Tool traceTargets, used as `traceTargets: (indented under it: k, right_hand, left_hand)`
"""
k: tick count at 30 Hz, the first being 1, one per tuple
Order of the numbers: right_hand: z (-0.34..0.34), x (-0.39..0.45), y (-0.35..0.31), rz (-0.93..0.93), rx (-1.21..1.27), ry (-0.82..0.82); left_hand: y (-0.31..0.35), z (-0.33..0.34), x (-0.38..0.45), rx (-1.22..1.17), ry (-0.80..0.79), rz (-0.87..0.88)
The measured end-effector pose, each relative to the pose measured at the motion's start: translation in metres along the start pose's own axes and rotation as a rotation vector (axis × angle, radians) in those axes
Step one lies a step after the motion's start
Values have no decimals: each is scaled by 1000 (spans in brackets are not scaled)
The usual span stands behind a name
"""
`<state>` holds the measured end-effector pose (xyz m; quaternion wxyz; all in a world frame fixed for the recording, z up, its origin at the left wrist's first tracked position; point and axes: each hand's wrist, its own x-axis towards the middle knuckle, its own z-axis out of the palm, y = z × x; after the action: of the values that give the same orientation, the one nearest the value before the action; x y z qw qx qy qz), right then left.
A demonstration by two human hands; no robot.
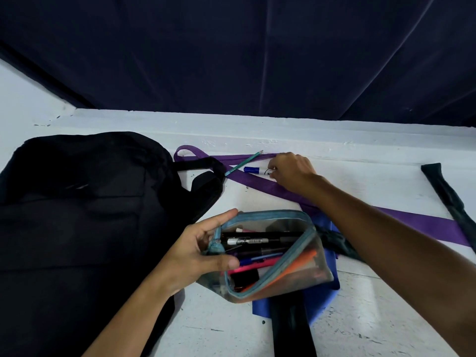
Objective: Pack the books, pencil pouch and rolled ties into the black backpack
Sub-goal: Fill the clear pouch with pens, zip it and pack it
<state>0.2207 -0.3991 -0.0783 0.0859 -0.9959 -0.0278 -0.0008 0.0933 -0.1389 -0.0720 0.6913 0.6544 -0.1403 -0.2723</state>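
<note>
The black backpack (77, 215) lies flat on the left of the white table. My left hand (203, 248) grips the open end of a clear pencil pouch (293, 269) with a teal zipper, full of pens and markers. My right hand (291, 171) reaches to the far side and pinches a white marker with a blue cap (253, 170). A green pencil (243, 163) lies next to the marker, across an unrolled purple tie (412, 220). A blue tie (324, 297) and a black tie (291, 328) lie under the pouch. No books are in view.
Another black tie (448, 199) lies at the right edge of the white table (373, 318). A dark curtain (231, 52) hangs behind the table's raised back ledge.
</note>
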Motion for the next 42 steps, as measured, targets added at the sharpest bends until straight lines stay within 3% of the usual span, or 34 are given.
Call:
traceTargets:
  k: [2, 5, 8, 12, 18, 23, 27, 31, 35, 42]
  right_hand:
    - [-13, -4, -3, 43, 150, 46]
    - [-47, -19, -14, 26, 614, 97]
    - [-81, -44, -25, -99, 936, -198]
    - [-90, -69, -40, -297, 712, -488]
    - [-83, -81, -58, -383, 239, -653]
    - [-78, -78, -62, -337, 98, -612]
    - [-87, -71, -57, -336, 218, -631]
    - [-80, -41, -45, -233, 440, -392]
    - [-46, 4, -32, -116, 497, -149]
    - [4, 42, -36, -167, 468, -141]
  left_hand:
    - [0, 0, 0, -5, -4, 1]
    - [-1, 0, 0, -6, -7, 0]
    - [-2, 0, 0, -12, -3, -1]
    - [1, 2, 0, -45, -21, 5]
    - [2, 2, -1, -74, -27, -3]
    - [3, 3, -1, -66, -40, -5]
    - [4, 3, -2, -72, -46, -10]
    - [4, 3, -2, -68, -29, -10]
    - [3, 3, -2, -85, -35, -16]
    - [0, 0, 0, -97, -42, -28]
